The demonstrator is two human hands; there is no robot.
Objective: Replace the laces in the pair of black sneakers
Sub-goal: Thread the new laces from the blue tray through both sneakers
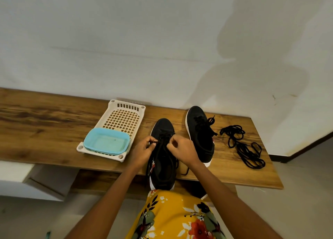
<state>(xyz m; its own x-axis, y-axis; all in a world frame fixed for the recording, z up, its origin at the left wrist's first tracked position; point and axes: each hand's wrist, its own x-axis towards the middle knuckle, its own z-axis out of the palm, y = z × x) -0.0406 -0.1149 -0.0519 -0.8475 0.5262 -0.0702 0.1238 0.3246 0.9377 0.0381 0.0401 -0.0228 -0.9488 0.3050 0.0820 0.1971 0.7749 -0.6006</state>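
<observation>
The near sneaker point(163, 157) sits at centre frame w/ its heel hanging over the front edge of the wooden shelf point(54, 130), toe pointing away from the person. Both hands work at its lacing: the left hand point(142, 151) has thumb and forefinger pinched on a black lace point(162, 148) at the left eyelet row, and the right hand point(181, 148) has its fingers curled in, pinching lace at the right row. The far sneaker point(201, 134) stands just right of centre, laced, its lace ends loose by the tongue. A bundle of spare black laces point(243, 145) lies in loops at right of frame, apart from both shoes.

Handling, as a judgement: the lace is light, limp cord w/ no stiffness, so it probably needs pulling, not pushing; best held close to the eyelet or at the stiff tip, since a grip further back would let it buckle. The weave looks grippy enough not to slip from a pinch. The shoe upper looks like soft knit, light, likely to shift when a lace is tugged, esp. w/ the heel overhanging, so one hand may need to steady it near the eyelets.

At left of centre a white plastic basket tray point(126, 116) holds a light blue tub point(106, 141)
</observation>
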